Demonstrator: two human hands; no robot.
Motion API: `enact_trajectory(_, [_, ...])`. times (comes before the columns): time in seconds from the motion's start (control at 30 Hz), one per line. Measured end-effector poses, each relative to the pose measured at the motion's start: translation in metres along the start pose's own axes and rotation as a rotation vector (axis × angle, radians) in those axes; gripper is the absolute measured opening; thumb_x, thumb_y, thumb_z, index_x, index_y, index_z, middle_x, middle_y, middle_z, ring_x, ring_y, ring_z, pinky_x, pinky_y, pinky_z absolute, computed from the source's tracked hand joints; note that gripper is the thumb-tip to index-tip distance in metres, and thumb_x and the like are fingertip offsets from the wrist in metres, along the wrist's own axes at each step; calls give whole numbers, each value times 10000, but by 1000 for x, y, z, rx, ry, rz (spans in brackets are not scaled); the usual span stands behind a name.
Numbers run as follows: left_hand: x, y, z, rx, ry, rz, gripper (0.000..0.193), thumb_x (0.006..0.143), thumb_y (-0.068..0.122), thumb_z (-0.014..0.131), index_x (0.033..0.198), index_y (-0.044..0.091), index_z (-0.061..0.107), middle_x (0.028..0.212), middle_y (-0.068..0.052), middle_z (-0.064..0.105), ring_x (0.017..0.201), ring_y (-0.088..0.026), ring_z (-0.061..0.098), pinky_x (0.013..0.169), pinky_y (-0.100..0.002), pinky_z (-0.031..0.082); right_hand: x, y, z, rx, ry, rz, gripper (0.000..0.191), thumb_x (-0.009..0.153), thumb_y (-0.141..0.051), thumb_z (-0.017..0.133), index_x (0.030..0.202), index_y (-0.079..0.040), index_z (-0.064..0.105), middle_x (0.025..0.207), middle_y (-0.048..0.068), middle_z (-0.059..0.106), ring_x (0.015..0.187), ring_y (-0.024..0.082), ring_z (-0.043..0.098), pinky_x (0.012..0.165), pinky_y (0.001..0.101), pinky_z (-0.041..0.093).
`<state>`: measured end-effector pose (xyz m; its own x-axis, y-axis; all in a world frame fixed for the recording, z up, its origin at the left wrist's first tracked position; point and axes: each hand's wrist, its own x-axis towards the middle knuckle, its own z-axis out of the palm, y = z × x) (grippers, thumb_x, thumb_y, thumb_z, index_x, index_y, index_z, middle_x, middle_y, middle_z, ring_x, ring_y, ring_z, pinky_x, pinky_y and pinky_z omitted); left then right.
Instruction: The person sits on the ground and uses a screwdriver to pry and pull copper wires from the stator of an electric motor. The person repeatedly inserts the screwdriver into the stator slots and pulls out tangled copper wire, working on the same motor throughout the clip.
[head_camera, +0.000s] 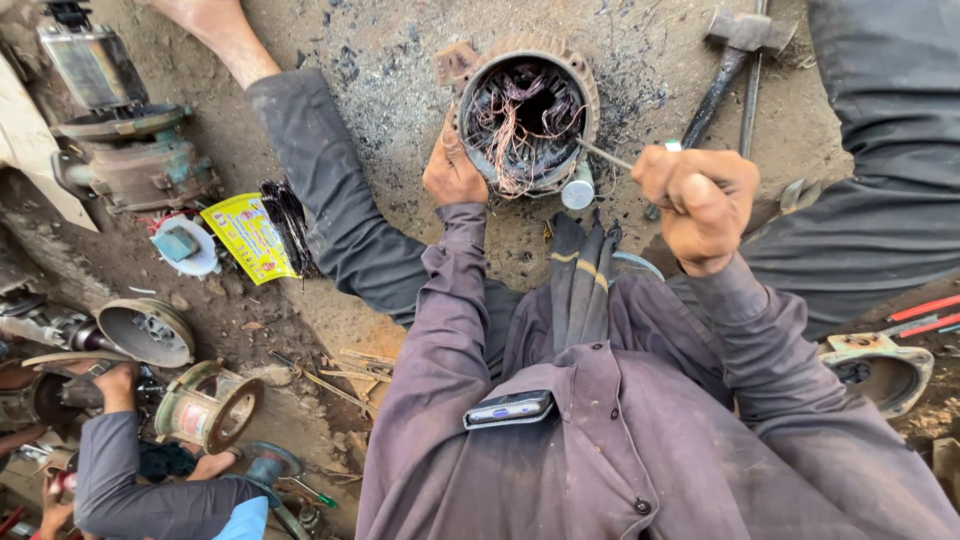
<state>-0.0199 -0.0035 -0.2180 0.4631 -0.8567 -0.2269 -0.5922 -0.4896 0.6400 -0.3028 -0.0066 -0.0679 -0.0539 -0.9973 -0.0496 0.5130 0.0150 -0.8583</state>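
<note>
A round motor stator (527, 112) with tangled copper windings inside lies on the dirt ground in front of me. My left hand (452, 170) rests on its left rim, steadying it. My right hand (698, 205) is closed around the handle of a thin metal rod (603, 153), whose tip reaches the stator's right rim. A small white cylinder (578, 190) sits just below the stator.
A hammer (728, 55) lies at the upper right. Motor housings (130, 150) and end caps (148, 330) crowd the left, with a yellow packet (247, 236). Another person's sleeved arm (130, 480) works at lower left. A phone (508, 408) pokes from my chest pocket.
</note>
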Motion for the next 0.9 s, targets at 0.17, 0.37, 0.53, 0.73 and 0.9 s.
enact_trajectory(0.17, [0, 5, -4, -90, 20, 146, 588, 1130, 575, 345, 1403, 166, 667, 905, -41, 763, 629, -79, 630, 555, -303, 549, 5, 0, 11, -195, -121, 15, 551, 1055, -361, 575, 685, 32, 469, 586, 76, 449, 536, 150, 391, 636, 351, 437])
enact_trajectory(0.37, [1, -1, 1, -69, 23, 72, 591, 1089, 573, 357, 1361, 175, 699, 723, -18, 698, 534, -99, 558, 486, -312, 490, 16, -5, 18, -266, -260, 79, 541, 1052, -351, 559, 690, 45, 494, 619, 65, 464, 528, 134, 422, 565, 294, 392])
enact_trajectory(0.53, [1, -2, 1, -44, 22, 65, 575, 1097, 581, 363, 1333, 196, 717, 709, -17, 693, 559, -99, 601, 504, -311, 496, 29, 4, 20, -409, -304, 126, 444, 1002, -287, 513, 719, 54, 549, 573, 58, 464, 505, 114, 400, 511, 274, 337])
enact_trajectory(0.73, [0, 6, -5, -46, 12, 73, 567, 1077, 557, 348, 1358, 210, 696, 967, -68, 793, 677, -151, 699, 584, -299, 566, 12, 5, 6, -131, -134, 111, 475, 1032, -342, 579, 702, -14, 487, 587, 33, 414, 532, 105, 390, 611, 283, 376])
enact_trajectory(0.9, [-2, 9, -5, -151, 52, 161, 506, 1144, 540, 377, 1384, 202, 666, 1176, -108, 788, 956, -211, 790, 818, -320, 625, 15, -18, 10, -200, -247, 243, 355, 1061, -301, 584, 852, -20, 528, 721, 96, 500, 675, 158, 429, 793, 289, 425])
